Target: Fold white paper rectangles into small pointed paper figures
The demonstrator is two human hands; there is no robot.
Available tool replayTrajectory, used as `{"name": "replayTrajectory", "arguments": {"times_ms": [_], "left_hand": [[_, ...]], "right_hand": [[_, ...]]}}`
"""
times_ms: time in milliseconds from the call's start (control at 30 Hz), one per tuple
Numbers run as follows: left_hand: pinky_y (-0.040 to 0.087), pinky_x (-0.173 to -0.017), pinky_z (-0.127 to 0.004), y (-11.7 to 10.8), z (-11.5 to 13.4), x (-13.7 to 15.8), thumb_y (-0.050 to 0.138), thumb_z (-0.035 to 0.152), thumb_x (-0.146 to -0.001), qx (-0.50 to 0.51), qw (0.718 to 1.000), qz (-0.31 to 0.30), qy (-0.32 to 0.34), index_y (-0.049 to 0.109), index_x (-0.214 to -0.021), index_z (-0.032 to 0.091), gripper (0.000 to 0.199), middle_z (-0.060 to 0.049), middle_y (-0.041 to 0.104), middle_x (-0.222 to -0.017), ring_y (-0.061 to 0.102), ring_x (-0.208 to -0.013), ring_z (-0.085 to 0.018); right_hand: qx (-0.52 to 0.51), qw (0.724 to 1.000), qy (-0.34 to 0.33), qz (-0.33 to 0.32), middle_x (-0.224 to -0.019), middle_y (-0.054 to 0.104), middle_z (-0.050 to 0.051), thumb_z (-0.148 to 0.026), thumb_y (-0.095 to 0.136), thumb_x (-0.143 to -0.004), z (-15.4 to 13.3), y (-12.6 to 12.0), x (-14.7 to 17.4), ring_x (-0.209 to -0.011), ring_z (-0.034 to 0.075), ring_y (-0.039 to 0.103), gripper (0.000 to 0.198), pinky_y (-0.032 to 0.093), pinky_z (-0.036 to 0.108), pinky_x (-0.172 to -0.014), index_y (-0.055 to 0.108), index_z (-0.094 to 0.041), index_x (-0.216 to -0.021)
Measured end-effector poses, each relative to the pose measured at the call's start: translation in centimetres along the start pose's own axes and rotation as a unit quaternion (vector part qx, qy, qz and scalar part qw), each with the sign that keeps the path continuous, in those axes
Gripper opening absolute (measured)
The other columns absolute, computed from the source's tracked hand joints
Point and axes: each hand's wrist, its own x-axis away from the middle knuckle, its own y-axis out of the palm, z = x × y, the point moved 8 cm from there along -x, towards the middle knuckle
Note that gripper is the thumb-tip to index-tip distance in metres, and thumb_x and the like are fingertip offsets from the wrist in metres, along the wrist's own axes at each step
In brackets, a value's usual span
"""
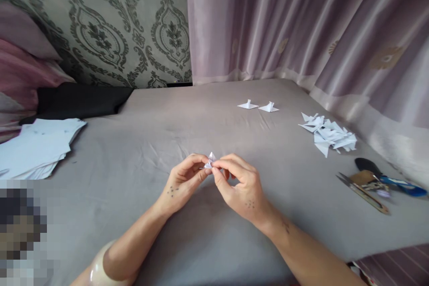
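Observation:
A small folded white paper piece [211, 157] is held up between both hands, over the middle of the grey sheet [187, 134]. My left hand [185, 181] pinches it from the left with thumb and index finger. From the other side, the thumb and index finger of my right hand [241, 183] close on its lower right part. The fingertips cover much of the paper, so its full shape is hidden. Farther back on the sheet stand two finished-looking folded paper figures [248, 105] side by side, with pointed wings spread flat.
A heap of folded white papers [330, 134] lies at the right. Nearer are scissors [362, 192] and a blue-and-black tool [402, 185]. A stack of white sheets [40, 145] lies at the left, by a black flat item [83, 100]. Curtains [268, 22] hang behind.

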Motion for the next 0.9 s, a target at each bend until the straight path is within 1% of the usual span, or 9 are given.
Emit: {"name": "replayTrajectory", "arguments": {"times_ms": [100,200,367,567,667,767,800,900], "left_hand": [[0.053,-0.083,-0.026,0.2,-0.3,0.0,0.067,0.019,-0.084,-0.003,1.0,-0.007,-0.022,0.068,-0.094,0.019,0.01,-0.003,0.066,-0.091,0.064,-0.088,-0.015],[0.053,-0.085,-0.028,0.3,-0.2,0.0,0.067,0.02,-0.084,0.002,1.0,-0.018,-0.02,0.069,-0.094,0.019,0.01,-0.004,0.065,-0.093,0.063,-0.09,-0.016],[0.052,-0.084,-0.029,0.4,0.1,-0.1,0.065,0.02,-0.085,-0.025,0.999,-0.046,0.006,0.072,-0.093,0.018,0.011,-0.006,0.063,-0.095,0.062,-0.091,-0.016],[0.05,-0.081,-0.026,0.5,0.0,-0.1,0.063,0.018,-0.087,-0.043,0.997,-0.057,0.012,0.072,-0.094,0.018,0.012,-0.006,0.062,-0.094,0.061,-0.089,-0.015],[0.05,-0.082,-0.027,0.6,0.0,-0.1,0.063,0.019,-0.087,-0.037,0.998,-0.059,0.005,0.072,-0.096,0.019,0.013,-0.006,0.063,-0.096,0.061,-0.091,-0.016],[0.049,-0.084,-0.028,0.7,-0.1,-0.1,0.061,0.019,-0.088,-0.038,0.997,-0.069,0.002,0.072,-0.098,0.019,0.015,-0.007,0.063,-0.097,0.062,-0.092,-0.017],[0.049,-0.084,-0.028,0.7,-0.1,-0.1,0.061,0.02,-0.089,-0.043,0.996,-0.072,0.002,0.072,-0.098,0.02,0.015,-0.006,0.062,-0.096,0.061,-0.092,-0.017],[0.048,-0.084,-0.028,0.4,-0.3,-0.2,0.061,0.021,-0.089,-0.073,0.994,-0.077,0.002,0.073,-0.097,0.021,0.015,-0.005,0.06,-0.095,0.06,-0.09,-0.015]], "right_hand": [[-0.011,0.999,0.036,-0.006,-0.077,0.065,0.001,-0.014,0.055,-0.086,0.6,-0.2,-0.2,-0.057,0.01,0.052,0.013,0.045,0.025,-0.054,0.065,-0.021,-0.089],[-0.004,0.999,0.041,-0.012,-0.077,0.064,0.0,-0.015,0.056,-0.086,0.7,-0.4,-0.4,-0.058,0.01,0.053,0.012,0.045,0.025,-0.054,0.066,-0.021,-0.088],[0.019,0.999,0.02,-0.042,-0.083,0.064,0.001,-0.015,0.056,-0.087,0.7,-0.3,-0.5,-0.061,0.01,0.053,0.015,0.045,0.024,-0.056,0.068,-0.022,-0.094],[0.093,0.994,-0.044,-0.035,-0.081,0.066,0.002,-0.011,0.054,-0.087,0.1,-0.3,-0.2,-0.063,0.01,0.056,0.017,0.045,0.025,-0.058,0.067,-0.02,-0.094],[0.085,0.995,-0.036,-0.031,-0.081,0.064,0.002,-0.012,0.054,-0.087,0.0,-0.6,-0.2,-0.059,0.009,0.053,0.019,0.044,0.024,-0.056,0.066,-0.02,-0.099],[0.08,0.994,-0.03,-0.071,-0.085,0.062,0.001,-0.013,0.052,-0.088,-0.1,-0.6,-0.4,-0.06,0.008,0.051,0.026,0.044,0.023,-0.056,0.065,-0.022,-0.11],[0.085,0.991,-0.033,-0.094,-0.087,0.061,0.002,-0.013,0.051,-0.089,-0.2,-0.5,-0.4,-0.061,0.008,0.052,0.027,0.044,0.023,-0.057,0.065,-0.022,-0.11],[0.114,0.982,-0.035,-0.146,-0.091,0.062,0.002,-0.015,0.051,-0.09,-0.3,-0.6,-0.4,-0.064,0.008,0.053,0.023,0.043,0.023,-0.06,0.067,-0.023,-0.104]]}}
